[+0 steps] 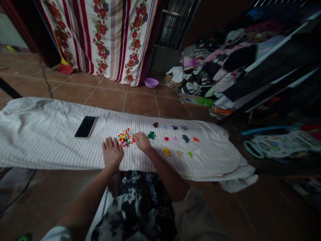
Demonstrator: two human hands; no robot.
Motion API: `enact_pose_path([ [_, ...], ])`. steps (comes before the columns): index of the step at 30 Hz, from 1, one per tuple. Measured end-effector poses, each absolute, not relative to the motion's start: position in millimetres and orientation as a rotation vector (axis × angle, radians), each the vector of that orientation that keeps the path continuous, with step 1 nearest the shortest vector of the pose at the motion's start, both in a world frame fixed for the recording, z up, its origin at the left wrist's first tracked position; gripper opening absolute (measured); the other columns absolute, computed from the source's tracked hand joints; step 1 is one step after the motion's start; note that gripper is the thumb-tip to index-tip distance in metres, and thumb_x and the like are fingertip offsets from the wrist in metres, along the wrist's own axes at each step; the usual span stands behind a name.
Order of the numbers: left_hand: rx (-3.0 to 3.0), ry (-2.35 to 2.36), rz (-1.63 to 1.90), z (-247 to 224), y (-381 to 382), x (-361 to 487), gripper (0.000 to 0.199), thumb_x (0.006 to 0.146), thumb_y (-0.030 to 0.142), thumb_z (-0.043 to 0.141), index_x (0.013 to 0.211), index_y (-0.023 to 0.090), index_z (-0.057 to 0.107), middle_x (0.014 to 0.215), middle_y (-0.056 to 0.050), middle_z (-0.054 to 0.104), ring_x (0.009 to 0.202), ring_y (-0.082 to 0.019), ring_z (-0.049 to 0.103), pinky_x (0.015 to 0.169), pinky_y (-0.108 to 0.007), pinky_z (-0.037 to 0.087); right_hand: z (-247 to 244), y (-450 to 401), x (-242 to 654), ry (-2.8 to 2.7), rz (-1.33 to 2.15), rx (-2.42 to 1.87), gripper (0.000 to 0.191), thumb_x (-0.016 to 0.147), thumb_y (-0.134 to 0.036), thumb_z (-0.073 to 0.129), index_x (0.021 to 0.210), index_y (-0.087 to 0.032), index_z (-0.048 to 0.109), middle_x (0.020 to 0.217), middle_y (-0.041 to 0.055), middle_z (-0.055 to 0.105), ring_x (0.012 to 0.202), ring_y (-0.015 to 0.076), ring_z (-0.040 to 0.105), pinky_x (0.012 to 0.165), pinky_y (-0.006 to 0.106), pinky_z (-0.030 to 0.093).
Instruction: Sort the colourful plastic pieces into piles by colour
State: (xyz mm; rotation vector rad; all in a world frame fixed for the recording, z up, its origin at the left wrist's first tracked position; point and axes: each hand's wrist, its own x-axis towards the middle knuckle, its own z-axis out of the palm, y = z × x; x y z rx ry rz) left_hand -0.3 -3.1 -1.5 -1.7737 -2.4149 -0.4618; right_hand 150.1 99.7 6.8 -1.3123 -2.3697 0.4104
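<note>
A mixed pile of small coloured pieces (126, 138), too small to name, lies on the striped cloth (60, 147). My left hand (112, 152) rests flat on the cloth at the pile's left edge, fingers stretched out. At the pile's right edge, my right hand (142, 142) has its fingers curled together in a pinch; what is between the fingertips is hidden. Right of that hand, similar pieces lie in small groups by colour, among them dark green pieces (151, 135), yellow pieces (166, 152), brown pieces (155, 125), dark grey pieces (186, 138) and orange pieces (196, 139).
A phone (86, 127) with a dark screen lies on the cloth to the left. Beyond stand a floral curtain (112, 40), a purple basin (151, 83) and a broom (65, 67). Heaped clothes (213, 63) fill the back right, with a patterned plastic item (278, 144) nearer.
</note>
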Motion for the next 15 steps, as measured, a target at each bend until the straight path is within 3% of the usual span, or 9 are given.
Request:
enact_pose_path([
  [6, -1.766, -2.403, -0.434, -2, -2, -1, 0.054, 0.089, 0.029, 0.03, 0.133, 0.003, 0.046, 0.141, -0.027, 0.042, 0.136, -0.035, 0.034, 0.111, -0.051, 0.023, 9, 103, 141, -2.528, 0.374, -1.387, 0.029, 0.087, -0.012, 0.048, 0.101, -0.022, 0.071, 0.095, 0.0064, 0.066, 0.091, 0.0185, 0.058, 0.085, 0.029, 0.042],
  [15, -1.757, -2.413, -0.449, -1, -2, 0, 0.054, 0.088, 0.029, 0.032, 0.133, 0.004, 0.046, 0.141, -0.025, 0.043, 0.136, -0.034, 0.034, 0.111, -0.05, 0.024, 19, 106, 129, -2.62, 0.367, -1.593, 0.03, 0.089, -0.013, 0.043, 0.106, -0.02, 0.067, 0.103, 0.0091, 0.063, 0.101, 0.0191, 0.054, 0.088, 0.029, 0.04],
])
